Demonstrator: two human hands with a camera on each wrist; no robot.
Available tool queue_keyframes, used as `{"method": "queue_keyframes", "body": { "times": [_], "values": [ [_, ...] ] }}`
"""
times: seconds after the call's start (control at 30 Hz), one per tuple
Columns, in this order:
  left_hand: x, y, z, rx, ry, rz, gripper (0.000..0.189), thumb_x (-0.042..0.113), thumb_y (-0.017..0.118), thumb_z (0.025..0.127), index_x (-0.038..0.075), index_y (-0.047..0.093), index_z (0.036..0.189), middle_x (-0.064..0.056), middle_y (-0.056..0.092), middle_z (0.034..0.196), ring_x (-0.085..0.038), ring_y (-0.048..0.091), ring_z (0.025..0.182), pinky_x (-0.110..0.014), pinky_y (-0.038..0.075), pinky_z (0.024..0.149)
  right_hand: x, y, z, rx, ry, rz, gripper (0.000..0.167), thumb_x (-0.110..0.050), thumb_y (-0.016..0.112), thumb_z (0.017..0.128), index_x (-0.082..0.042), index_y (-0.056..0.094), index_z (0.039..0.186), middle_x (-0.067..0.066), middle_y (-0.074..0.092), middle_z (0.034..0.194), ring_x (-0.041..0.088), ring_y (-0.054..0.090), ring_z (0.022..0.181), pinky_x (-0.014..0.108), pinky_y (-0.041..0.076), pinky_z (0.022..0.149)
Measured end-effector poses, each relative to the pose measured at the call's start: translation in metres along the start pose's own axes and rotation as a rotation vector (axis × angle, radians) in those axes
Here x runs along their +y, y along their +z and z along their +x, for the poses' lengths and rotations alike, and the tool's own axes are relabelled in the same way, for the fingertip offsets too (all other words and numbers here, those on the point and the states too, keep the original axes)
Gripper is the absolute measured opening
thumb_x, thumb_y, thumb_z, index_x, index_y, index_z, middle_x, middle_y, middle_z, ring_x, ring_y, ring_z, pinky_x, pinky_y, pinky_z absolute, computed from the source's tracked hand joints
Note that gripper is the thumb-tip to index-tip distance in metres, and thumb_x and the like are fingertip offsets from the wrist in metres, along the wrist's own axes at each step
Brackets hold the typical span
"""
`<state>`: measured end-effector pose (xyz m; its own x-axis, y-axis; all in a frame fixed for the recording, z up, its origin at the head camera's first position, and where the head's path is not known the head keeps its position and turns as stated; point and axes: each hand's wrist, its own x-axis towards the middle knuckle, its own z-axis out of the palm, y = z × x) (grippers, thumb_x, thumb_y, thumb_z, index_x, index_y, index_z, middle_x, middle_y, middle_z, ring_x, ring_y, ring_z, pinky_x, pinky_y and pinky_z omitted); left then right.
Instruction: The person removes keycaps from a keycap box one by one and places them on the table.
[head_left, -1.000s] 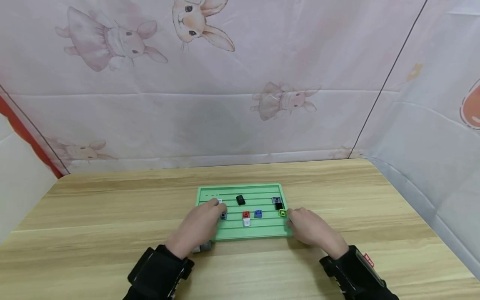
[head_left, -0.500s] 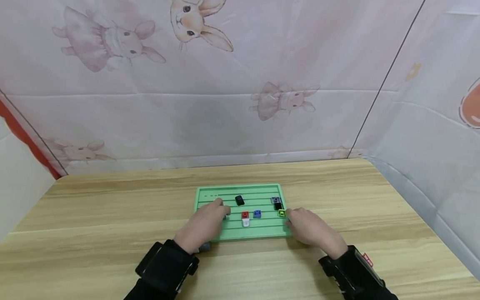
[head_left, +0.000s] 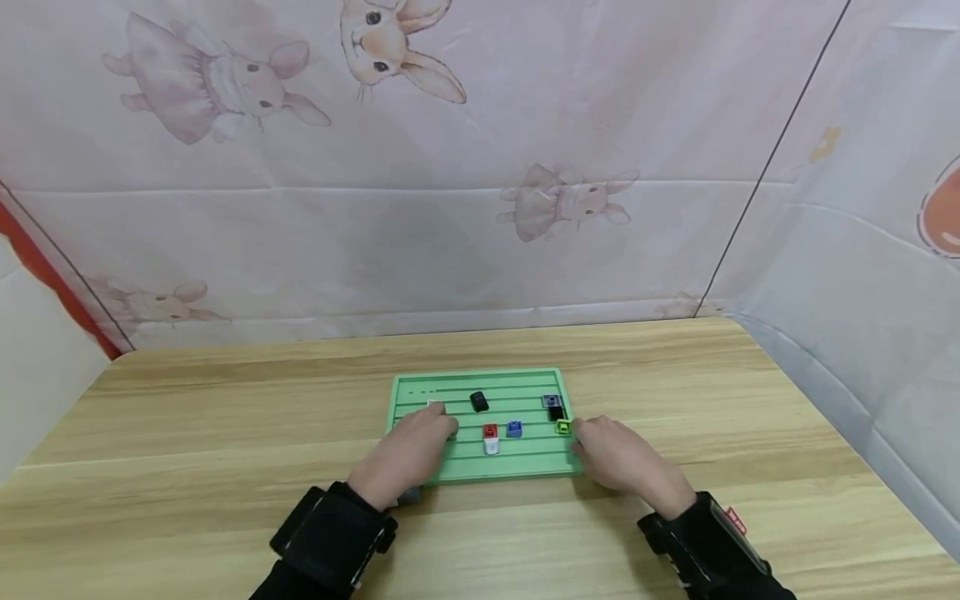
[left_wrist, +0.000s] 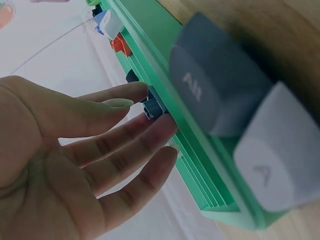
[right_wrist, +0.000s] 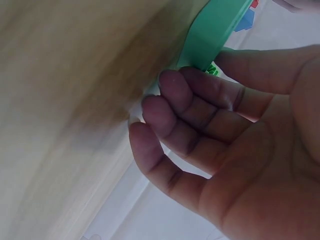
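A green ridged tray [head_left: 525,461] lies on the table with several loose keycaps on it. My left hand [head_left: 408,454] reaches over its left part. There, a dark grey-blue keycap [left_wrist: 154,108], its hollow underside showing, is held at the fingertips; the hand hides it in the head view. My right hand [head_left: 618,454] grips the tray's right edge, thumb on top and fingers below outside. Beside that thumb sits a lime-green keycap [head_left: 563,426]. Red [head_left: 490,431], white [head_left: 491,447] and blue [head_left: 513,428] keycaps lie mid-tray, with a black one [head_left: 479,402] behind.
At the tray's front left corner, a dark Alt keycap [left_wrist: 215,80] and a pale A keycap [left_wrist: 280,155] lie outside it. Black [head_left: 556,412] and purple-grey [head_left: 551,401] keycaps are near the right rim. A rabbit-printed cloth [head_left: 450,250] hangs behind the table.
My left hand has shifted slightly right, then settled a little lower, covering the dark keycap that showed at its fingertips before. The right hand stays on the tray edge.
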<state>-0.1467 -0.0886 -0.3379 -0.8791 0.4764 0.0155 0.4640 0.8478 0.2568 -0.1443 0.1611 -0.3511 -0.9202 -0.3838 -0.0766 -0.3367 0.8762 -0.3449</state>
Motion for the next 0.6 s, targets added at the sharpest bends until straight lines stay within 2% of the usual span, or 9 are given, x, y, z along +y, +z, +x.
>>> {"method": "queue_keyframes", "body": {
  "times": [0.23,0.6],
  "values": [
    [0.0,0.0004,-0.0011,0.023,0.004,-0.006,0.026,-0.018,0.053,0.08,-0.003,0.066,0.095,-0.008,0.053,0.083,-0.014,0.046,0.068,-0.028,0.043,0.062,-0.0003,0.0,0.0006,-0.002,0.005,-0.003,0.007,-0.001,0.054,0.088,0.004,0.058,0.088,0.002,0.046,0.063,0.012,0.041,0.05,0.025,0.033,0.045],
    [0.0044,-0.0032,-0.0056,0.094,0.051,0.006,0.021,-0.016,0.055,0.079,-0.003,0.067,0.091,-0.011,0.055,0.084,-0.021,0.054,0.074,-0.031,0.047,0.064,-0.0006,0.0006,0.0005,-0.015,0.021,0.005,0.008,-0.002,0.054,0.088,0.004,0.058,0.09,0.002,0.046,0.064,0.013,0.042,0.052,0.025,0.034,0.046]
  ]
}}
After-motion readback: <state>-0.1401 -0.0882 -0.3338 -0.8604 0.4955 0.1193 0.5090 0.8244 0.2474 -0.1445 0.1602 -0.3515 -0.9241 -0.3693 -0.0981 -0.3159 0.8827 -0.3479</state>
